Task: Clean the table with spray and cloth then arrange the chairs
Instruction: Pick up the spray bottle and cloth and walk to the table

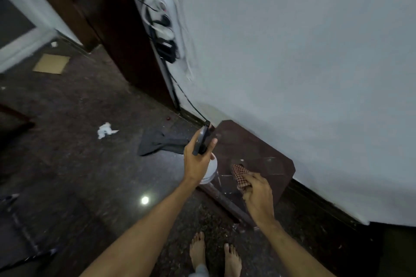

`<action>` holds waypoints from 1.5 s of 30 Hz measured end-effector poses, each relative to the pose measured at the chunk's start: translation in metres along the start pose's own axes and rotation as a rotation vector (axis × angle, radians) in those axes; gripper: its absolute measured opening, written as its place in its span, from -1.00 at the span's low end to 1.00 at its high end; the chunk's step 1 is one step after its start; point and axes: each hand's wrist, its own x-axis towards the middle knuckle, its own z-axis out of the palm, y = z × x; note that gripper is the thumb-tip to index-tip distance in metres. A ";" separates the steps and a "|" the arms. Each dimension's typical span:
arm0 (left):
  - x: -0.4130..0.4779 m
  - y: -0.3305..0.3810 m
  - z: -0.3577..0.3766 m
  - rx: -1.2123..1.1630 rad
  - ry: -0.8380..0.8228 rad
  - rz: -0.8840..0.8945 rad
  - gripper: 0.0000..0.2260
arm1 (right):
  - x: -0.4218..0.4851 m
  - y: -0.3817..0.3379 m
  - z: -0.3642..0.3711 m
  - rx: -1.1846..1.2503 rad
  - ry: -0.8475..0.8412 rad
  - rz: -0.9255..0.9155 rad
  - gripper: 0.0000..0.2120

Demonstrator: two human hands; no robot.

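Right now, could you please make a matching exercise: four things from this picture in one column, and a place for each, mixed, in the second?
1. spray bottle
2. checkered cloth
3. crumpled paper
4. power strip

A. on the white wall
B. gripped in the left hand
C. on the dark floor
D. gripped by the right hand, on the brown table

Pairs: 1-B, 2-D, 3-C, 4-A.

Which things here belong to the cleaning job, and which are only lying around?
Job: spray bottle in left hand; cloth in right hand; table.
Lying about: crumpled paper, cardboard, dark fabric on floor; power strip on wall.
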 end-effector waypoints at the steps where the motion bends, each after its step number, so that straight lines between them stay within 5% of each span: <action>1: -0.009 0.019 -0.014 -0.008 0.039 -0.001 -0.66 | -0.005 -0.016 -0.009 0.028 -0.014 -0.034 -0.48; 12: -0.093 0.131 -0.202 -0.055 0.511 0.046 -0.87 | -0.024 -0.217 -0.045 0.151 -0.262 -0.374 -0.63; 30: -0.147 0.081 -0.491 0.033 1.248 -0.095 -0.83 | -0.034 -0.568 0.159 0.261 -0.695 -0.909 -0.42; 39: -0.129 0.071 -0.591 -0.068 1.549 -0.223 -0.83 | -0.045 -0.717 0.257 0.234 -0.964 -1.032 -0.47; 45: -0.118 0.080 -0.647 -0.064 1.621 -0.268 -0.85 | -0.058 -0.792 0.300 0.227 -0.968 -1.045 -0.52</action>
